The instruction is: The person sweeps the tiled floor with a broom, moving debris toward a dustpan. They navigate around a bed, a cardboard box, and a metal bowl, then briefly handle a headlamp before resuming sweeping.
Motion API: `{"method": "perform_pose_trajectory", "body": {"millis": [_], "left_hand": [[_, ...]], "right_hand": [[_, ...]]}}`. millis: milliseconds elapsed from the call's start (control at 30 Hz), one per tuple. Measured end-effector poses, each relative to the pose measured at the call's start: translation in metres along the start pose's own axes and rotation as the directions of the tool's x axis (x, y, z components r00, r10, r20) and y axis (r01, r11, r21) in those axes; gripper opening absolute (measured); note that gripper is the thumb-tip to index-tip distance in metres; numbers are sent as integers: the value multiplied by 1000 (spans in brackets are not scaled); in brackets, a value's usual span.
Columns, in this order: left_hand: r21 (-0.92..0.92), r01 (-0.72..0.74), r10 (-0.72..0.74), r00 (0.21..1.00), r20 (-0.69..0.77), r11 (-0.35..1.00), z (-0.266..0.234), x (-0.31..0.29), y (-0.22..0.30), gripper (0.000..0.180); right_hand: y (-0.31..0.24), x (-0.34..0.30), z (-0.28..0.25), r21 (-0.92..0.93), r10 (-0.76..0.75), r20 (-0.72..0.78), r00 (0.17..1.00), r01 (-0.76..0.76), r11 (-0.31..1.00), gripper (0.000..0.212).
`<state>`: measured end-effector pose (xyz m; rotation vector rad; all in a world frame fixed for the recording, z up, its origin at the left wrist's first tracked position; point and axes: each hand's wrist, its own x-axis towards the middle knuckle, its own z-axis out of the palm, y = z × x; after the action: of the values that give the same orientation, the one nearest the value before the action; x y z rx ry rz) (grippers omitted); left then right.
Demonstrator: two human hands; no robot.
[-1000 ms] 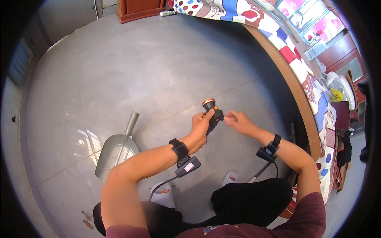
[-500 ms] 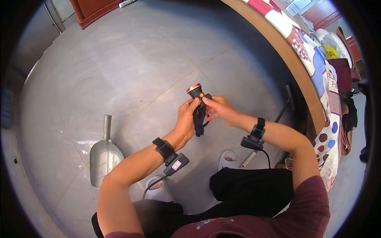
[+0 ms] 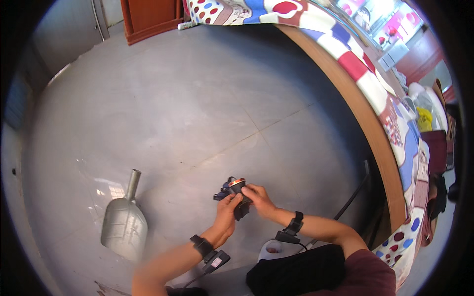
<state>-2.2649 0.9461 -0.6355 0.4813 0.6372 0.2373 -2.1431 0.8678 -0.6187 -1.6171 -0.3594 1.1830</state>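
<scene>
A black headlamp [image 3: 237,184] with an orange-red rim is held between my two hands, above the grey floor. My left hand [image 3: 226,219] grips it from below left, its thumb against the lamp body. My right hand [image 3: 259,201] holds it from the right, fingers closed and thumb on the body. Part of the dark strap [image 3: 220,195] bunches out to the left of the lamp, above my left hand. Another dark piece hangs below, between my hands. The fingers behind the lamp are hidden.
A metal dustpan [image 3: 124,227] lies on the floor at left. On the right runs a bed's wooden side [image 3: 368,113] with a patterned sheet. A dark pole [image 3: 350,199] slants under it. A red-brown cabinet [image 3: 150,19] stands at the far left. One white slipper [image 3: 270,250] shows near my knee.
The view has tilted up, so my hands and the dustpan sit lower in it. The headlamp is turned, and its strap, which hung below, now partly bunches out at the left.
</scene>
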Motion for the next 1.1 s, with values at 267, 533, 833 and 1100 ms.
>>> {"method": "perform_pose_trajectory", "body": {"millis": [267,533,833,1100], "left_hand": [[-114,-196,168,961,-219,974,-20,15,-13,24],[-65,-261,228,920,-319,963,-27,27,-21,26],[-135,-506,407,801,-439,852,-16,4,10,59],[198,-473,497,670,-552,858,-51,-9,1,46]], "right_hand": [[25,37,8,212,-78,202,976,34,977,32],[37,63,11,263,93,280,955,-169,950,47],[-15,122,-18,590,73,-174,982,44,806,45],[-55,151,-90,579,-85,-509,856,414,703,39]]}}
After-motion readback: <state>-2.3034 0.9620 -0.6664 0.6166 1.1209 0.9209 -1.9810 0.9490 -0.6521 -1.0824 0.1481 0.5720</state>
